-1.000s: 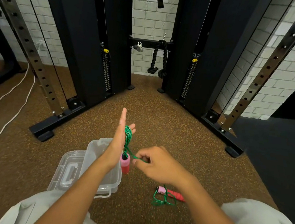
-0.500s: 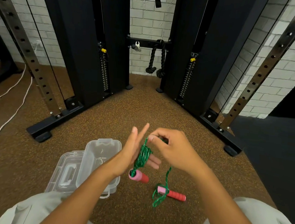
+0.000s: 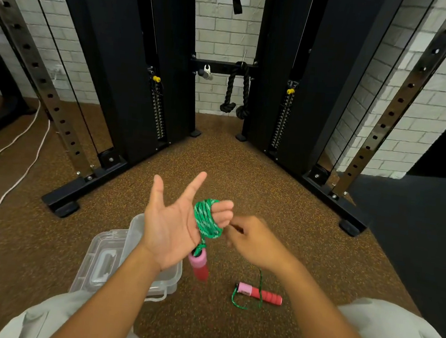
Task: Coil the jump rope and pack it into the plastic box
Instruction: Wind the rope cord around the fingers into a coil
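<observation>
A green jump rope (image 3: 206,220) is wound in several turns around the outer fingers of my left hand (image 3: 171,223), which is held palm up with thumb and forefinger spread. One pink and red handle (image 3: 198,265) dangles from the coil below that hand. My right hand (image 3: 253,243) pinches the free strand just right of the coil. The strand runs down to the second handle (image 3: 259,293), which lies on the floor. The clear plastic box (image 3: 151,270) stands open on the floor beneath my left forearm, its lid (image 3: 100,260) lying to its left.
A black cable machine (image 3: 149,68) stands ahead with base feet (image 3: 79,191) reaching toward me on both sides. White cables (image 3: 15,158) trail across the floor at the left. A black mat (image 3: 413,226) covers the floor at the right. My knees frame the bottom.
My left hand has turned palm up and spread. My right hand came down from above the coil to its right side, laying on another turn. The loose strand on the floor is shorter.
</observation>
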`<state>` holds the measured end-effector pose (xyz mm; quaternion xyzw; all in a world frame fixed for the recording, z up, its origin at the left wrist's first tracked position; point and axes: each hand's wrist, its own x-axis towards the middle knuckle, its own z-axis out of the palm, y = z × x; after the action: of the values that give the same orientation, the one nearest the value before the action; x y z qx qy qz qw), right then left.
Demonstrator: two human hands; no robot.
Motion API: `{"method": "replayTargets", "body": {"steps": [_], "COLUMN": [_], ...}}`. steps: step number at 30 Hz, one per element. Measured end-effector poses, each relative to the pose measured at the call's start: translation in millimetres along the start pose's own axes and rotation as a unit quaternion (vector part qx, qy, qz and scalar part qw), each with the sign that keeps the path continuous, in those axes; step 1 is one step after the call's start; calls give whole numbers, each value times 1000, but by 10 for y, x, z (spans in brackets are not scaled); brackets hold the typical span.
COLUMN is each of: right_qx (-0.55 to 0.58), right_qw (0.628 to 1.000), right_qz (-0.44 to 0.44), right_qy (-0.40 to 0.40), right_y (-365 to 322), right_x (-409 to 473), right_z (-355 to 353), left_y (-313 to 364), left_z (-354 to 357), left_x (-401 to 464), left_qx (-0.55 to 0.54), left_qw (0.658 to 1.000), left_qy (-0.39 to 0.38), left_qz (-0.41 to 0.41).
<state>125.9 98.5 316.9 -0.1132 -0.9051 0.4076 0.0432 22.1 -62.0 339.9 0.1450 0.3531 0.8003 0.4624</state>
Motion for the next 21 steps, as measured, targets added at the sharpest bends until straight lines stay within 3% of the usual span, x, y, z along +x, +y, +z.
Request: {"method": "replayTargets", "body": {"steps": [9, 12, 17, 21], "right_qx": [-32, -49, -35, -26], "right_qw": [989, 990, 993, 995], "right_qz": [26, -5, -34, -58], "right_qy": [-142, -130, -110, -79], "right_y": [-182, -262, -417, -455], "right_x": [-91, -97, -126, -147], "right_z": [132, 102, -36, -132], "left_y": [43, 29, -71, -191], "left_z": [-97, -152, -129, -126], "left_x": [55, 78, 166, 180], "left_qx": [80, 120, 283, 343], "left_qw": [989, 984, 948, 937], "left_qy": [79, 94, 111, 53], "left_qz": [94, 91, 89, 34]}}
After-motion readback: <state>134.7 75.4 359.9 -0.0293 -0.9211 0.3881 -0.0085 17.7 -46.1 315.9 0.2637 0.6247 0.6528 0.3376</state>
